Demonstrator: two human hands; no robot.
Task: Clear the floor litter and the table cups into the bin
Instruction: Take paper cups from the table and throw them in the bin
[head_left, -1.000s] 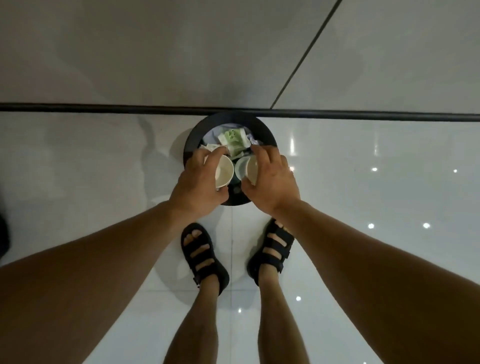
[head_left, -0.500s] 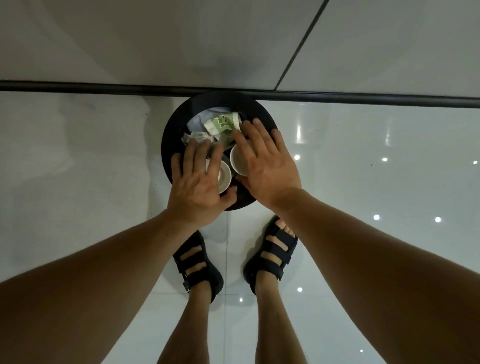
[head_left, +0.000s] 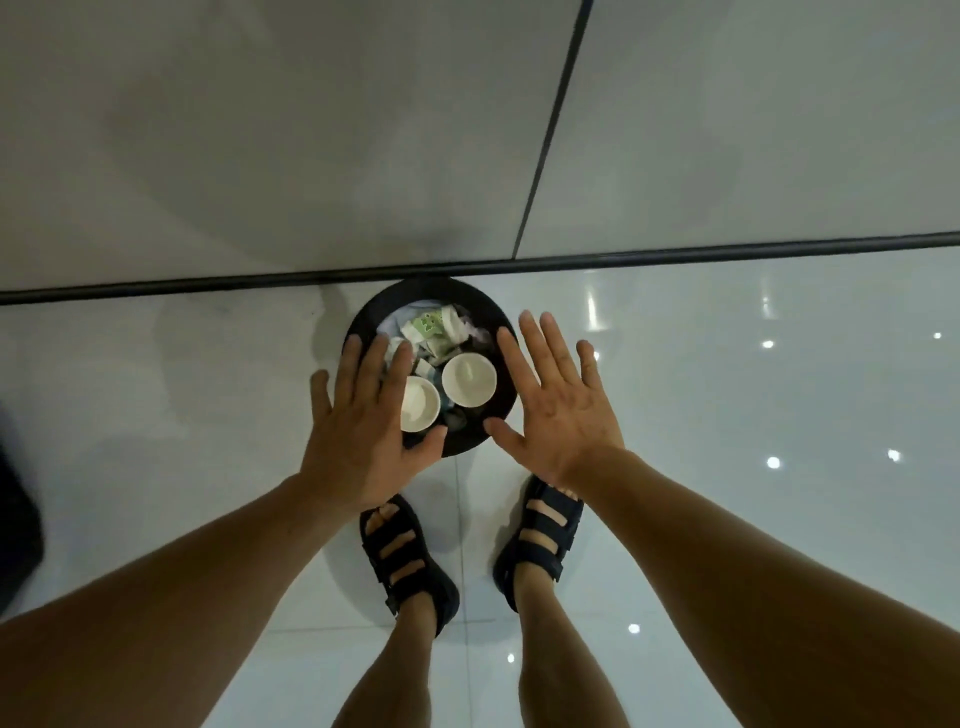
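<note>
A person in two black sandals (head_left: 410, 561) stands over the bin (head_left: 452, 291), left hand (head_left: 358, 431) and right hand (head_left: 558, 410) spread flat, holding nothing. Two white cups (head_left: 468, 379) sit upright inside, nearer than the crumpled litter (head_left: 431, 327). The drop looks finished; next likely comes checking floor and table for leftovers.

Two white paper cups (head_left: 468, 382) sit side by side in the round black bin (head_left: 470, 297) against the grey tiled wall (head_left: 260, 130), before the crumpled paper litter (head_left: 428, 327).
</note>
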